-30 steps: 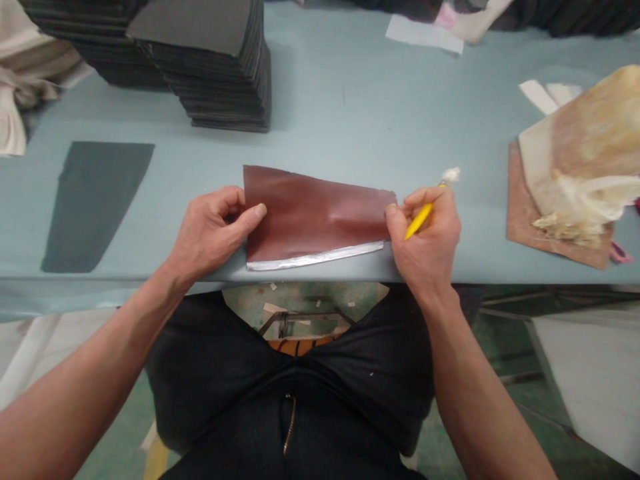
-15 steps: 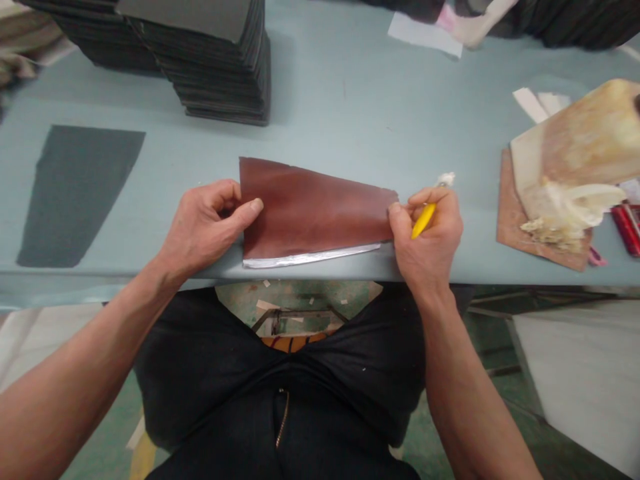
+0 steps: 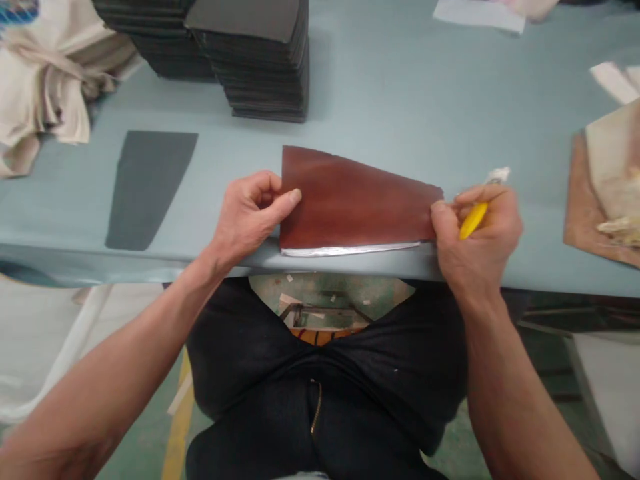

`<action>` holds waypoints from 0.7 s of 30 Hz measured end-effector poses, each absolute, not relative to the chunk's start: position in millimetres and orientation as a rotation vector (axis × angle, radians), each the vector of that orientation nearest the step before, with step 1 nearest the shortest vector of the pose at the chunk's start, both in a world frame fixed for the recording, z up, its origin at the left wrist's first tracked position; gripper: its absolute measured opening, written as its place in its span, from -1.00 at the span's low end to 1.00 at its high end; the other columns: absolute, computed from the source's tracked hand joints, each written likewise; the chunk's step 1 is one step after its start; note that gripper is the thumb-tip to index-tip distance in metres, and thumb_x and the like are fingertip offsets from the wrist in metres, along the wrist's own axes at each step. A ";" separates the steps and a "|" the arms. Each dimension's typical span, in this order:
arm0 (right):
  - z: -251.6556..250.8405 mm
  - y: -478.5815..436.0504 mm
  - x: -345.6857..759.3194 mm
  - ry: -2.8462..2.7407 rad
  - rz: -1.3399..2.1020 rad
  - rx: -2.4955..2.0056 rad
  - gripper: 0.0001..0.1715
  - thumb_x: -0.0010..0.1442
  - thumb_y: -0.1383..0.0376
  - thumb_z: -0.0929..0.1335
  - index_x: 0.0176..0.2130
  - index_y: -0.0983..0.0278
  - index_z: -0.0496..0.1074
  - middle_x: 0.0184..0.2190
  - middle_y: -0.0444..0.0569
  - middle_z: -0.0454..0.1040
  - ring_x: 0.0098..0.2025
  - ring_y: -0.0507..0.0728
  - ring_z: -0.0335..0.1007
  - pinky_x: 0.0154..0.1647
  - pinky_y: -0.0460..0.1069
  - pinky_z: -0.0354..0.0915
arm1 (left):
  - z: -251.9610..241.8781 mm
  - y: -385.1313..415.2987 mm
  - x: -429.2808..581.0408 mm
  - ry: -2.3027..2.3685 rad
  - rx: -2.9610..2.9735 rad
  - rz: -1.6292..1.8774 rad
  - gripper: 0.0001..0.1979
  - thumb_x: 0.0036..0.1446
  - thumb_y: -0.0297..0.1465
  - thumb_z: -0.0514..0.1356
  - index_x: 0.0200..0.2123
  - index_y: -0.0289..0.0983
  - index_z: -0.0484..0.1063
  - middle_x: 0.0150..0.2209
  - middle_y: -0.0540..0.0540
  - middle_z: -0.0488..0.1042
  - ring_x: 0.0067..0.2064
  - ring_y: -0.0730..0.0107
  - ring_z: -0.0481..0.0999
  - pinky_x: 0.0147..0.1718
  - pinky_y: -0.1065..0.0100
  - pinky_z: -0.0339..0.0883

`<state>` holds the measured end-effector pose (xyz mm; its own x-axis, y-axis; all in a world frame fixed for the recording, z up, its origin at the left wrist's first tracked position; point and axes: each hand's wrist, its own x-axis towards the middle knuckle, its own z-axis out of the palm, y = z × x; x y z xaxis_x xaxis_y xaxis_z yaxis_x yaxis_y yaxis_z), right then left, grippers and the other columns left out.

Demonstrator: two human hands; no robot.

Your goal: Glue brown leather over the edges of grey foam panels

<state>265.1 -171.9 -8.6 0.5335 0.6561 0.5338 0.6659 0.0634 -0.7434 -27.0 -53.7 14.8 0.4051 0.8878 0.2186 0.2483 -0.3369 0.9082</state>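
Observation:
A brown leather piece [image 3: 357, 203], wider at its left end, is held level near the table's front edge. Along its lower side runs a silvery-white strip [image 3: 350, 250]. My left hand [image 3: 253, 213] pinches the wide end, thumb on top. At the narrow end, my right hand [image 3: 480, 230] grips the corner between thumb and fingers. That same hand also keeps a yellow-handled brush [image 3: 473, 220] tucked in its fingers, a whitish clump showing at its far end. A dark grey tapered piece [image 3: 151, 190] lies flat to the left.
Tall stacks of dark sheets [image 3: 267, 73] stand at the back left. Beige cloth strips [image 3: 55, 80] are heaped at the far left. On the right, a brown board [image 3: 577, 193] lies under a stained whitish container [image 3: 613, 153]. White paper [image 3: 480, 15] lies at the back.
The view has swung left, so everything appears further right, and more of the beige cloth shows. Both hands keep the same hold on the leather piece.

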 end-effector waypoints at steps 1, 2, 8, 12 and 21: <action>-9.8 -171.2 266.0 -1.139 -0.009 -1.609 -0.73 0.06 0.21 0.46 -0.24 0.16 0.35 -0.45 -0.22 0.33 -0.50 0.00 0.21 -0.42 -0.02 0.32 | 14.5 -53.5 -26.9 0.963 1.811 0.957 -0.42 0.20 0.08 0.43 -0.50 -0.19 0.29 -0.58 0.09 0.20 -0.54 0.52 0.12 -0.57 0.34 -0.07; -11.1 -170.6 267.0 -1.138 -0.006 -1.599 -0.72 0.04 0.21 0.45 -0.24 0.16 0.34 -0.45 -0.23 0.31 -0.51 0.00 0.20 -0.43 -0.02 0.31 | 14.5 -53.5 -26.6 0.943 1.812 0.962 -0.41 0.21 0.10 0.42 -0.50 -0.20 0.28 -0.58 0.09 0.20 -0.54 0.53 0.10 -0.58 0.34 -0.08; -16.3 -169.9 272.6 -1.157 -0.006 -1.573 -0.69 0.00 0.21 0.45 -0.23 0.16 0.34 -0.44 -0.22 0.27 -0.49 -0.01 0.16 -0.41 0.01 0.29 | 16.1 -53.9 -26.2 0.913 1.830 0.942 -0.36 0.23 0.16 0.38 -0.51 -0.18 0.21 -0.60 0.12 0.05 -0.55 0.55 -0.05 -0.59 0.28 -0.25; -17.7 -170.8 273.6 -1.167 -0.005 -1.590 -0.68 0.01 0.20 0.45 -0.22 0.15 0.33 -0.43 -0.21 0.27 -0.48 -0.01 0.13 -0.42 0.01 0.23 | 16.1 -56.2 -30.0 0.924 1.820 0.882 -0.40 0.26 0.08 0.40 -0.50 -0.19 0.22 -0.60 0.13 0.04 -0.55 0.54 -0.07 -0.58 0.28 -0.25; -17.7 -170.9 272.8 -1.157 -0.010 -1.639 -0.67 0.03 0.37 0.46 -0.24 0.14 0.30 -0.44 -0.24 0.26 -0.48 -0.02 0.13 -0.43 -0.01 0.21 | 14.2 -59.3 -31.9 0.999 1.911 0.820 -0.56 0.28 -0.14 0.33 -0.49 -0.18 0.21 -0.59 0.12 0.10 -0.53 0.50 0.00 -0.54 0.29 -0.17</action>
